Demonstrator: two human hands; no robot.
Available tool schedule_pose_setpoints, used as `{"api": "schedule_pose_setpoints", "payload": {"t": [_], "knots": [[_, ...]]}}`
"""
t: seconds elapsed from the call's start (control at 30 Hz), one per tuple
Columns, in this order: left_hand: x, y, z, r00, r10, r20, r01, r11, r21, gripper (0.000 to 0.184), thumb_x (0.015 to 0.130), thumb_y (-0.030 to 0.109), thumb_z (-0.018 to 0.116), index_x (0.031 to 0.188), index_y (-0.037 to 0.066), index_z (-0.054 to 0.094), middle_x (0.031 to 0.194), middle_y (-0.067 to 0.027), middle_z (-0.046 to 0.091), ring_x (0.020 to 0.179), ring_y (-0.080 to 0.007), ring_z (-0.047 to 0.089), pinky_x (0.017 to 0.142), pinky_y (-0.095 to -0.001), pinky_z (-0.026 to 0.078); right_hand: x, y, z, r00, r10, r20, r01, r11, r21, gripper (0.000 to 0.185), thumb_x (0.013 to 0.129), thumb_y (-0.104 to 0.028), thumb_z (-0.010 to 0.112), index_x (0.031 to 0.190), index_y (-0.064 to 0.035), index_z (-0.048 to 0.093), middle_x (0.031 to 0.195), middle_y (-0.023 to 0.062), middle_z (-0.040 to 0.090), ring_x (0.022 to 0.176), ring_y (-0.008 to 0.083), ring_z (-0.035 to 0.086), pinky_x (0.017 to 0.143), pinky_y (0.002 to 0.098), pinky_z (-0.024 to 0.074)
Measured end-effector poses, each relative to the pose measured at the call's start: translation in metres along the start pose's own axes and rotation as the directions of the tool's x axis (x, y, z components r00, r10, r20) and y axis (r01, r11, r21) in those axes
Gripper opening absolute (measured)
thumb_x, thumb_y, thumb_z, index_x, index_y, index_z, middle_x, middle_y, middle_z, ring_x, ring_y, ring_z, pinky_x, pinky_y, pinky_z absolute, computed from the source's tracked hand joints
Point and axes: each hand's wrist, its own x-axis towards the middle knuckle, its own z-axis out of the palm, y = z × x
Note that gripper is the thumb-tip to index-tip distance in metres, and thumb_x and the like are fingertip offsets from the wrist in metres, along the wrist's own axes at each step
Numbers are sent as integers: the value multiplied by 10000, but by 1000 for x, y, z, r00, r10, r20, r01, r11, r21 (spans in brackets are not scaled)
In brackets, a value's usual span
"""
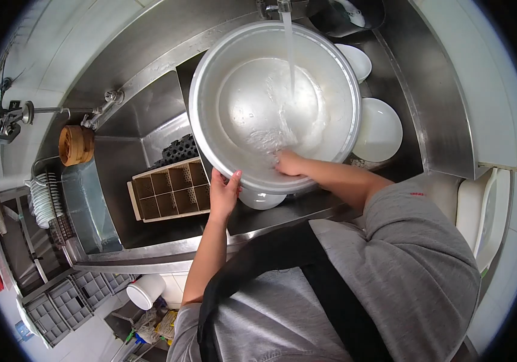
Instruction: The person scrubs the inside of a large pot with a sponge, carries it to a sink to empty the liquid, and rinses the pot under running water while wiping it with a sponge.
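A large round metal basin rests tilted over the sink, with a stream of water falling into it from the tap. My left hand grips the basin's near-left rim, thumb on top and fingers against the outer side. Inside, close to the near wall, my right hand dips into the swirling water. Its fingertips are blurred by splashing, so whether they hold anything does not show. Under the basin's near edge a white bowl peeks out, and a white plate lies to the right.
Left of the basin, a divided wooden box and a black perforated piece sit in the sink. A bamboo steamer stands on the left ledge. Another white bowl and a dark container are at the far right.
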Motion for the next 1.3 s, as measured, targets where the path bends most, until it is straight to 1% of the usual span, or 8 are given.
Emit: {"api": "schedule_pose_setpoints", "payload": {"t": [0.27,0.57,0.73,0.8,0.87,1.1,1.2,1.3], "knots": [[-3,3,-1,999,-17,32,14,998,69,298,891,133,595,1111,24,427,783,-36,567,563,-77,498,486,-217,423,-7,107,-89,879,194,-436,-467,540,-701,271,878,-106,433,1082,49,522,907,215,625,819,327,634,696,444,507],[-2,-5,0,1000,0,14,-1,999,50,308,892,143,597,1106,28,408,778,-44,567,556,-80,497,468,-217,415,13,-38,-1,881,217,420,-389,838,382,364,843,-281,550,1100,-26,581,1079,225,593,988,347,564,912,428,416],[-4,-1,1,1000,-12,19,12,1000,-7,300,891,137,596,1097,30,406,754,-34,556,538,-75,491,436,-211,386,-6,111,-134,958,279,-63,-283,898,-335,471,857,-245,522,1306,-116,464,1329,129,473,1254,282,420,1023,446,328],[-4,0,2,999,-31,37,31,999,14,300,890,129,594,1103,34,404,752,-34,557,532,-76,489,433,-209,385,30,165,-183,974,-156,-166,-154,90,-984,378,876,-152,438,1231,-41,504,1310,123,484,1281,260,376,1044,391,311],[-3,-6,3,999,-13,42,13,1000,-4,306,890,126,592,1110,33,401,763,-39,560,530,-77,489,431,-211,386,9,115,-184,990,-84,-109,-97,141,-985,408,861,-109,422,1250,1,474,1324,154,453,1305,280,331,1059,372,291],[1,-21,-1,998,46,45,-46,999,-13,344,894,120,585,1153,41,373,796,-54,549,525,-91,498,426,-224,399,31,13,70,872,396,287,-460,863,208,520,926,-380,389,1278,-12,491,1330,225,451,1254,282,416,1048,397,298],[0,-23,0,995,72,75,-72,997,-4,361,906,135,570,1171,45,343,789,-58,546,522,-102,503,419,-233,401,154,-128,7,850,163,501,-490,-105,865,557,956,-507,301,1171,-60,555,1172,104,579,995,235,552,883,415,424],[-4,-12,-1,996,-1,92,-2,999,34,370,911,159,565,1170,36,332,796,-78,544,519,-119,504,427,-248,411,205,-171,-128,824,545,-157,378,-322,868,594,933,-532,386,1238,-28,460,1221,124,535,1030,245,539,917,377,431]]}}
